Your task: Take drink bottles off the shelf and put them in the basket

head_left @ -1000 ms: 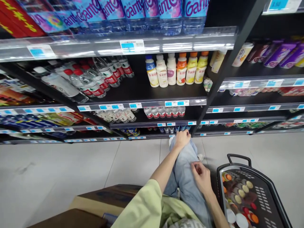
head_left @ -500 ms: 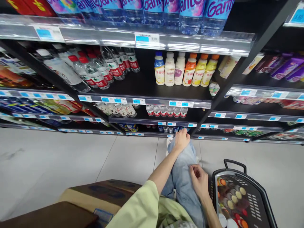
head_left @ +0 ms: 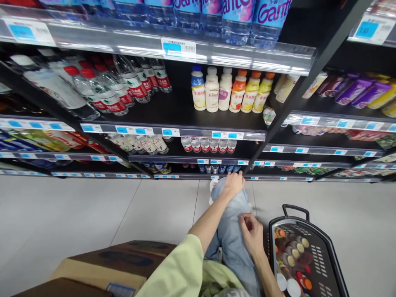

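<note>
My left hand (head_left: 234,184) rests over the knee of the blue jeans (head_left: 236,222), fingers draped forward and holding nothing. Farther back on the thigh, my right hand (head_left: 252,232) lies loosely curled, thumb against the bent fingers, with nothing showing inside it. To the right of that hand stands a black shopping basket (head_left: 332,243) on the floor, its handle (head_left: 296,206) folded outward. Inside it are several bottles, some with orange caps (head_left: 307,283), and jars with pale gold lids (head_left: 291,260).
Shelves ahead hold yogurt-drink bottles (head_left: 212,90), red-labelled water bottles (head_left: 116,103), small water bottles (head_left: 213,144) and large blue-labelled bottles (head_left: 238,18). Cans (head_left: 216,168) stand on the lowest shelf. Cardboard boxes (head_left: 102,264) sit at the left. Grey tiles (head_left: 154,206) cover the floor.
The view has turned a little to the right, so the shelves and basket sit farther left. Both hands stay on the leg, hardly moved.
</note>
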Motion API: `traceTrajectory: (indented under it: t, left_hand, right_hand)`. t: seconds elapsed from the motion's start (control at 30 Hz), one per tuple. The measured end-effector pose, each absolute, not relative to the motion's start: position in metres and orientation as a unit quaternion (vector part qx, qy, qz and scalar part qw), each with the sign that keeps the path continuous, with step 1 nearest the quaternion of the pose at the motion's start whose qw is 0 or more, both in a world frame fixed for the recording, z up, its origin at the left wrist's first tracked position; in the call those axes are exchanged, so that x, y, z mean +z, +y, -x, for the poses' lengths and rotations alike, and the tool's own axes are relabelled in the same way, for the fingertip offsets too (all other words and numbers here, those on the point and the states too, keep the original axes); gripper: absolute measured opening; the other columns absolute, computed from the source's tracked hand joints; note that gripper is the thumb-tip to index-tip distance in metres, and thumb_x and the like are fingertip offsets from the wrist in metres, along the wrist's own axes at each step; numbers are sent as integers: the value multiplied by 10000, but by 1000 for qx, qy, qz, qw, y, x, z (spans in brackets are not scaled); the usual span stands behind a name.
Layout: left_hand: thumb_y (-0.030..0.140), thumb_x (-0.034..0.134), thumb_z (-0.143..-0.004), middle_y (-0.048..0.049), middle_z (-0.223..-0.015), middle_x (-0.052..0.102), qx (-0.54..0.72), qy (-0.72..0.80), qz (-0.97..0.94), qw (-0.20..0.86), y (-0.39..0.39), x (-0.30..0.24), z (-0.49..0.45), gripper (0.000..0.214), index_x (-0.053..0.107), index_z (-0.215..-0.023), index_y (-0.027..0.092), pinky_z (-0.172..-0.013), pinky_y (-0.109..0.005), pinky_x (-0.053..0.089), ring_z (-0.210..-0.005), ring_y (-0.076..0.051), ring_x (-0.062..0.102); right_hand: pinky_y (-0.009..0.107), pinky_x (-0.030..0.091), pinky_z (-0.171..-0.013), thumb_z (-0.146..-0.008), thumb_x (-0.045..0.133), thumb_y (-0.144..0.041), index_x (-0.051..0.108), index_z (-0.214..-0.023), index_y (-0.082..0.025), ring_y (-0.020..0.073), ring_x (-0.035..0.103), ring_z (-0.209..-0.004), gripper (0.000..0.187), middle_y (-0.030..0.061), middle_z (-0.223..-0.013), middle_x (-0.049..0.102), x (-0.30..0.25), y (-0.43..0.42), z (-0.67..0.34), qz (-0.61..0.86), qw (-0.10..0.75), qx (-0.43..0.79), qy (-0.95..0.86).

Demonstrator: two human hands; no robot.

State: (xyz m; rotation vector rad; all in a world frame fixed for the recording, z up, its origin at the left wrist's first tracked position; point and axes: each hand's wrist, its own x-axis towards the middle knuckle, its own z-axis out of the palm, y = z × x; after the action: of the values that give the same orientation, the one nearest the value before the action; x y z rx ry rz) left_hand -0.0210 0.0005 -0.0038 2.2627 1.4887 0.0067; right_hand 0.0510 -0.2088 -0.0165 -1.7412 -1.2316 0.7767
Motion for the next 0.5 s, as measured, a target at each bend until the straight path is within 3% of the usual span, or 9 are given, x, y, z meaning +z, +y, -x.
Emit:
traceTrajectory:
  t: [0.1, 0.23, 0.3, 0.37, 0.5]
  left_hand:
    - [273, 399, -1092, -181, -1075, 772, 9, 535, -819, 206, 0, -2, 25, 413, 732, -1289, 131, -1134, -450, 431, -1102, -299, 718]
    - [267, 557, -1026, -114, -1086, 787, -9, 472, -853, 225, 5, -3, 26, 525, 581, -1550, 287, -1123, -446, 449, -1103, -289, 729]
    - [284, 558, -1023, -84, -1119, 792, -33, 443, -863, 240, 9, -3, 25, 599, 497, -1614, 362, -1096, -414, 472, -1099, -275, 737]
    - [329, 496, -1052, -106, -1148, 792, -51, 469, -850, 234, 11, -3, 23, 551, 519, -1602, 322, -1057, -393, 500, -1105, -280, 742]
    - [318, 370, -1077, -237, -1153, 777, -65, 536, -821, 184, 11, -1, 21, 528, 638, -1469, 86, -1062, -440, 507, -1122, -335, 747]
  right_hand:
    - [241, 341, -542, -990, 593, -597, 668, -780, -180, 126, 429, -535, 473, -56, -600, 413, -17, -207, -48, 690, 427, 315, -492]
    - [240, 342, -541, -1008, 584, -590, 675, -783, -183, 125, 438, -529, 474, -53, -594, 427, -14, -202, -45, 679, 437, 315, -499]
    - [240, 347, -549, -1020, 572, -580, 667, -774, -187, 126, 449, -535, 473, -48, -595, 443, -14, -201, -44, 677, 439, 312, -502]
    - [240, 348, -560, -1028, 562, -565, 657, -771, -189, 127, 460, -545, 466, -46, -599, 453, -14, -200, -44, 679, 439, 310, -500]
    - [243, 344, -574, -1033, 561, -531, 658, -779, -189, 131, 483, -556, 436, -41, -602, 477, -18, -199, -40, 680, 437, 317, -496]
